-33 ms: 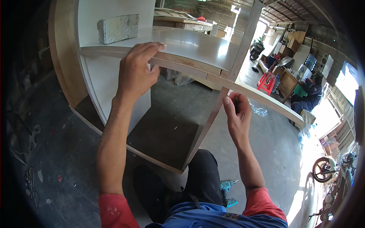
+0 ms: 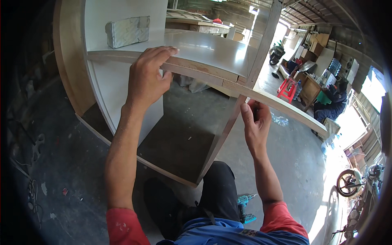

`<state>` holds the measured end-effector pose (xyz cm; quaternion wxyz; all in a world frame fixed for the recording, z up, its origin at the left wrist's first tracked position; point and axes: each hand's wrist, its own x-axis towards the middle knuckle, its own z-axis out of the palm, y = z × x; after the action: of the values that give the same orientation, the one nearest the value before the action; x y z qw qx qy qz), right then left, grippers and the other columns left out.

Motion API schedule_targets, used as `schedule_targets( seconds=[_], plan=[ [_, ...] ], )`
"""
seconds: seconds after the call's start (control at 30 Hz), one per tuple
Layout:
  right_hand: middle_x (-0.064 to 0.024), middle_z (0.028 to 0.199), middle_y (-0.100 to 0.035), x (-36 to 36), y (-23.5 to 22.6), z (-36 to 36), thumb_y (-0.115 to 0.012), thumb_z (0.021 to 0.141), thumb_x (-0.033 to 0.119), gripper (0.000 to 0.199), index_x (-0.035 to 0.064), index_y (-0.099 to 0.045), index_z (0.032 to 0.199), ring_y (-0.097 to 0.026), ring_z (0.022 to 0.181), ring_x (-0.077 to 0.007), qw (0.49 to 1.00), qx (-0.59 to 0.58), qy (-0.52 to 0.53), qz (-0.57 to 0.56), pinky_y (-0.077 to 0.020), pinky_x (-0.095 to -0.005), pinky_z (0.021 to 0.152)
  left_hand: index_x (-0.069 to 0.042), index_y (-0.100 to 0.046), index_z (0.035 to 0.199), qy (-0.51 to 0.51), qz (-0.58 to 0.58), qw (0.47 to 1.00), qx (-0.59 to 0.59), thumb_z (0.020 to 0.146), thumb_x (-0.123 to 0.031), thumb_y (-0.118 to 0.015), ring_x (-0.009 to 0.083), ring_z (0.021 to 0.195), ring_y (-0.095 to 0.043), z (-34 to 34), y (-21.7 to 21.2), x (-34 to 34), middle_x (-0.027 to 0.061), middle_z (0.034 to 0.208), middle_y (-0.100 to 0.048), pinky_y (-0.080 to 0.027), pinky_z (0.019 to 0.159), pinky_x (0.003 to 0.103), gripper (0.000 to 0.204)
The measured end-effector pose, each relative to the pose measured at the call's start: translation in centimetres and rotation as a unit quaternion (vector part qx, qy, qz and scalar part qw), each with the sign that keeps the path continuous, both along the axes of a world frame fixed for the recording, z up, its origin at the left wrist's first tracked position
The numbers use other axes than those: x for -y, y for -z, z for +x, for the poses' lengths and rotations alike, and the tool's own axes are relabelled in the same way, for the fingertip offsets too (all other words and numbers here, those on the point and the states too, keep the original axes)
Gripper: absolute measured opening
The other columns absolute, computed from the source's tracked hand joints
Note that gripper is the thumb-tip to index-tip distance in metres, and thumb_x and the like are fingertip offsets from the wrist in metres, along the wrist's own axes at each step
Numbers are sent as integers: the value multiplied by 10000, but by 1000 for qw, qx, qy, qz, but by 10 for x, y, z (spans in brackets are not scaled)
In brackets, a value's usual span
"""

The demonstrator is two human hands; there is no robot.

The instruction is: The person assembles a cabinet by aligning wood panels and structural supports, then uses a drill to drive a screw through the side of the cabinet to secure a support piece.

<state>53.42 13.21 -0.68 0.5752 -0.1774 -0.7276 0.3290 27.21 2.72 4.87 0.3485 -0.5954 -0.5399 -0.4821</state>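
The front edge of a white shelf [image 2: 196,70] in an open wooden cabinet frame is in the grip of my left hand [image 2: 148,77]. Its fingers lie over the top and the thumb is below. Under a pale wooden strip [image 2: 290,108] that juts out to the right, my right hand [image 2: 258,122] is closed beside the top of an upright panel [image 2: 224,134]. Its thumb is near the panel's edge and its fingers curl in. What lies between them is hidden. A wrapped oblong block [image 2: 130,32] rests on the shelf to the left.
A teal cordless drill [image 2: 246,207] lies on the floor by my leg. To the right are a red stool [image 2: 287,88], a wooden desk [image 2: 309,87] and a seated person [image 2: 335,100]. A motorbike [image 2: 355,183] stands at the far right, and cables [image 2: 34,196] lie at the left.
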Motion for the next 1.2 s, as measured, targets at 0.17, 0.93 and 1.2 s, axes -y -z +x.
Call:
schedule_targets(
  seconds=[0.17, 0.93, 1.2],
  plan=[
    [67, 751, -492, -3, -10, -34, -801, 862, 124, 303, 41, -530, 971, -408, 638, -7, 987, -150, -30, 48, -321, -182, 572, -93, -681, 1196, 3, 11, 1000, -10, 675, 135, -659, 285, 1138, -650, -2, 0, 2, 73, 1199, -699, -540, 951, 369, 569],
    [-5, 705, -526, -18, -6, -56, -807, 810, 141, 297, 31, -532, 816, -450, 618, -66, 968, -229, 3, 103, -347, -214, 586, -40, -434, 1463, -91, 122, 987, -56, 763, 57, -654, 320, 1393, -432, -9, 32, -6, 145, 1491, -468, -292, 1189, 456, 740],
    [8, 768, -562, -25, -2, -55, -737, 899, 98, 188, 6, -573, 895, -495, 636, -22, 964, -209, 5, 165, -379, -168, 566, -23, -460, 1370, 379, 281, 679, 563, 935, -229, -604, 238, 1265, -471, -17, 42, -23, 129, 1325, -507, -367, 1100, 433, 502]
  ],
)
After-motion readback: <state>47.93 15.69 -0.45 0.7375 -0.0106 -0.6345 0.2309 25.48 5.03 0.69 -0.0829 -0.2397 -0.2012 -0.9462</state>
